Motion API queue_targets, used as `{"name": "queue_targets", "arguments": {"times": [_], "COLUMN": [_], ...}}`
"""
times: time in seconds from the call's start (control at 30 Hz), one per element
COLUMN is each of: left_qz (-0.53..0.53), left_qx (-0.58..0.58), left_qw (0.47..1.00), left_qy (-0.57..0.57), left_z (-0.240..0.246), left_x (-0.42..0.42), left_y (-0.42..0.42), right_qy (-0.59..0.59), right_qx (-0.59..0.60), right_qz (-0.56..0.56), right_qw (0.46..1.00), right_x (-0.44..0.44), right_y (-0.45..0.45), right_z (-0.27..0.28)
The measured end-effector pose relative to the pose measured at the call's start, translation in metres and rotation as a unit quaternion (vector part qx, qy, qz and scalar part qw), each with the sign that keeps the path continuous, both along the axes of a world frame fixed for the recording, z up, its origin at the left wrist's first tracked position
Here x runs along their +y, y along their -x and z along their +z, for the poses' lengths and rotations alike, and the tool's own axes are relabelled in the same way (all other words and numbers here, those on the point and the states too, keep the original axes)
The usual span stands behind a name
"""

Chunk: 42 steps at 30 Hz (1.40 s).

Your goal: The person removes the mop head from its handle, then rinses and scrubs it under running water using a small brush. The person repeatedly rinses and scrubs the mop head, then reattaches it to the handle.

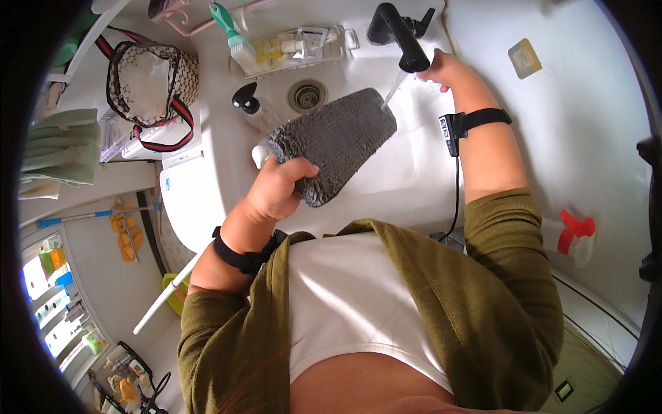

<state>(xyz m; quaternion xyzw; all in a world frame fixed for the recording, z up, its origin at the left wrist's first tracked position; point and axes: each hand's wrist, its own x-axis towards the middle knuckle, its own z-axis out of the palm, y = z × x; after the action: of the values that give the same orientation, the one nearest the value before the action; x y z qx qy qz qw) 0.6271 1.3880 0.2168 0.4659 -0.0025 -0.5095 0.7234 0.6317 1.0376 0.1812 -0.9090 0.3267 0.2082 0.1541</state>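
Note:
My left hand (282,186) grips one end of a dark grey textured pad (336,142), thumb on top and the other fingers underneath. The pad is tilted over a white sink basin (414,155). A stream of water from the black faucet (401,41) strikes its far right corner. Close beside the spout is my right hand (446,71), fingers apart and partly hidden by the spout; I see nothing held in it. To the left of the pad stands a clear pump bottle (257,108) with a black top, near the metal drain (306,97).
Behind the basin, a wire rack (295,57) holds bottles and a green-handled brush (232,33). A patterned bag (147,83) stands at the left, above a white toilet lid (189,202). A red-topped spray bottle (576,238) is at the right. A cable (455,202) hangs from my right wrist device.

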Motion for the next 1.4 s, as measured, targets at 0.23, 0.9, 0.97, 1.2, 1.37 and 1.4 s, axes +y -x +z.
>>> {"name": "queue_targets", "arguments": {"times": [0.23,0.9,0.97,1.2,1.37,1.4], "left_qz": [0.003,0.025,0.030,0.018,-0.004,-0.011], "left_qx": [0.031,0.016,0.002,0.001,0.008,0.005], "left_qw": [1.000,1.000,1.000,0.999,1.000,1.000], "left_qy": [-0.001,-0.003,-0.010,-0.029,0.015,0.017], "left_z": [-0.001,-0.001,-0.002,0.002,-0.005,-0.009], "left_x": [0.002,0.005,0.002,-0.002,0.000,0.001], "left_y": [0.000,0.011,0.012,0.011,0.006,0.005], "right_qy": [-0.108,-0.309,-0.315,-0.324,-0.046,-0.127], "right_qx": [-0.049,-0.205,-0.227,-0.119,-0.128,-0.200], "right_qz": [-0.089,-0.110,-0.102,-0.120,0.107,0.063], "right_qw": [0.989,0.922,0.916,0.931,0.985,0.969], "right_x": [-0.023,-0.037,-0.035,-0.013,0.069,0.087], "right_y": [-0.048,-0.038,-0.041,-0.018,0.058,0.073], "right_z": [0.023,0.017,0.015,-0.013,-0.044,-0.037]}}
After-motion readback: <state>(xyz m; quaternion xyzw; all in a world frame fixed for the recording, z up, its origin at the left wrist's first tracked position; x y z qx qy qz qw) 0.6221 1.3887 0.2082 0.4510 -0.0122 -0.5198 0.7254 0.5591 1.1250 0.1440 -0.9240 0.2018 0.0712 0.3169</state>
